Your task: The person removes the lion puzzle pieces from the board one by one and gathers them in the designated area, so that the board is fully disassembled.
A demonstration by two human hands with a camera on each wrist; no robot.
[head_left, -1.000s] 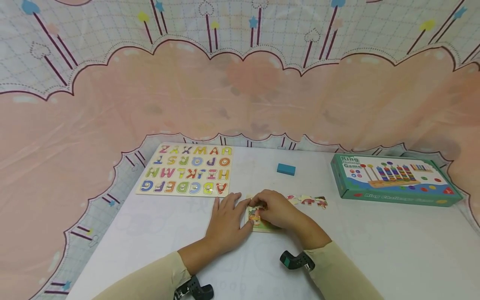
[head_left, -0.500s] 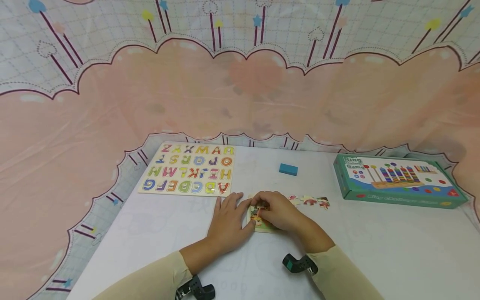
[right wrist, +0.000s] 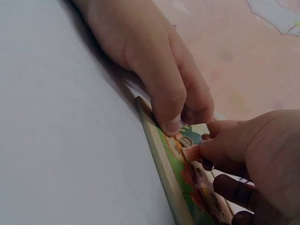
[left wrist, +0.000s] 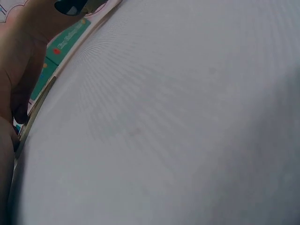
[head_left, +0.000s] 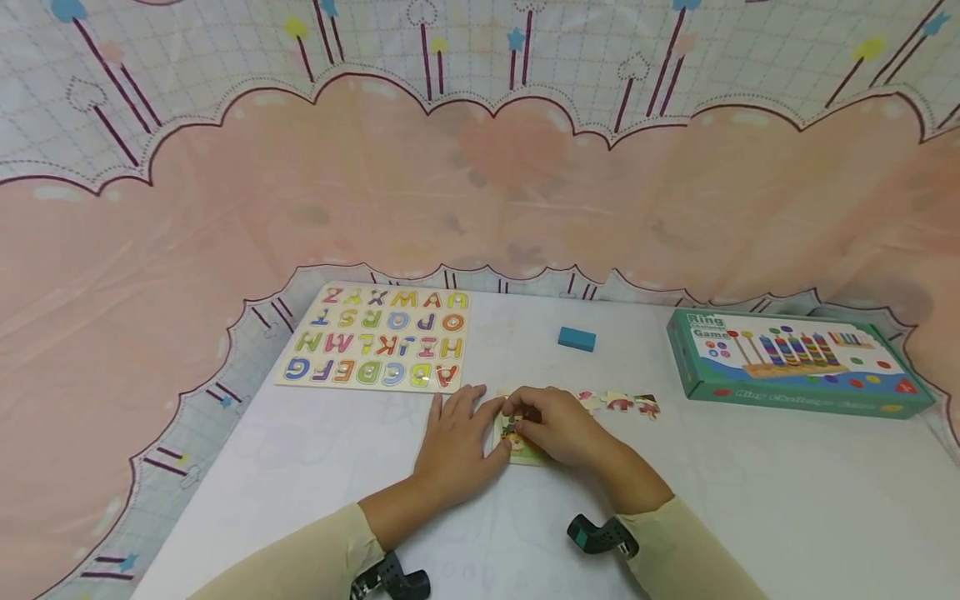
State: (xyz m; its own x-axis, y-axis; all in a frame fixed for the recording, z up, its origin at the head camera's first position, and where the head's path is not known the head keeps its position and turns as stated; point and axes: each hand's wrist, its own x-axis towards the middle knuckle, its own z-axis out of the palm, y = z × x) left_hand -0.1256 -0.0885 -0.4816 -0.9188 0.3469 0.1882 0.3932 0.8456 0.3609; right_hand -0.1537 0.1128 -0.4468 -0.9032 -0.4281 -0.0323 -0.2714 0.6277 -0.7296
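Observation:
A small wooden jigsaw board (head_left: 527, 454) with a green lower border lies on the table between the hands. My left hand (head_left: 459, 450) rests at its left side, fingers spread, and in the right wrist view its thumb (right wrist: 172, 123) presses on the board's picture. My right hand (head_left: 558, 425) is over the board and hides much of it. Thumb and forefinger pinch a jigsaw piece (right wrist: 199, 128) at the board's upper left, partly covered by the fingers. The left wrist view shows mostly tabletop, with part of a hand at its left edge.
Several loose jigsaw pieces (head_left: 619, 402) lie in a row just right of the right hand. An alphabet board (head_left: 375, 373) is at the back left, a blue block (head_left: 577, 338) behind the hands, and a green game box (head_left: 795, 400) at the back right.
The right hand has shifted slightly over the jigsaw board, its knuckles turning a little. The left hand stays in place on the board's edge. The head view has shifted slightly.

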